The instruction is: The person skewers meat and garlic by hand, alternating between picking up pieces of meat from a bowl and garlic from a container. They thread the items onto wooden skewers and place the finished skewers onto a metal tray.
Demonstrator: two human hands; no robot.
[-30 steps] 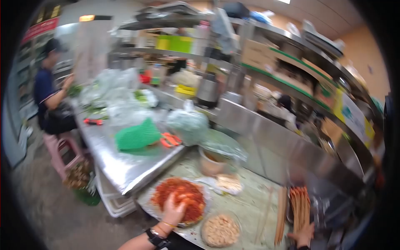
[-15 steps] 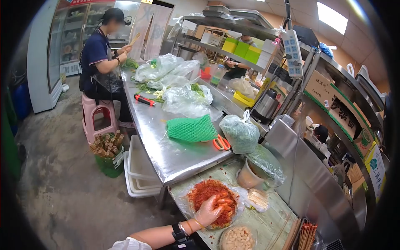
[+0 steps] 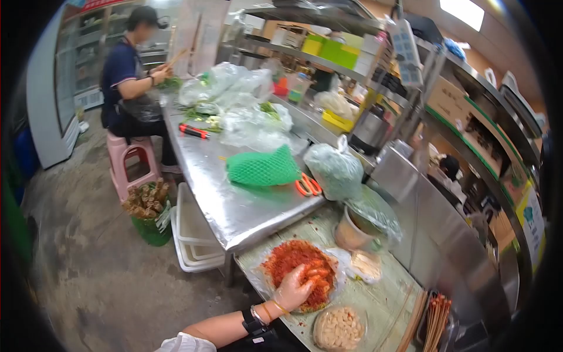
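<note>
My left hand (image 3: 295, 288), in what looks like a thin clear glove, reaches into a plastic-lined bowl (image 3: 265, 284) of red, chilli-coated food (image 3: 290, 256). Its fingers are spread and slightly bent, smeared with red and resting on the food. How deep the fingertips press is hard to see. A dark band and bracelets circle the wrist. Close by on the pale green surface stand a clear tub of whitish pieces (image 3: 339, 328) and a bag of pale strips (image 3: 365, 266). My right hand is out of view.
On the steel table (image 3: 205, 193) lie a green foam-net bundle (image 3: 264, 167), orange-handled scissors (image 3: 308, 185) and plastic bags (image 3: 252, 120). A bagged tub (image 3: 355, 229) and wooden skewers (image 3: 437, 317) stand right. A co-worker (image 3: 132, 82) sits at the far left, holding sticks.
The camera view has shifted slightly, and the far table's things sit a little higher and further left. My left hand stays in the red food, with its fingers in nearly the same pose.
</note>
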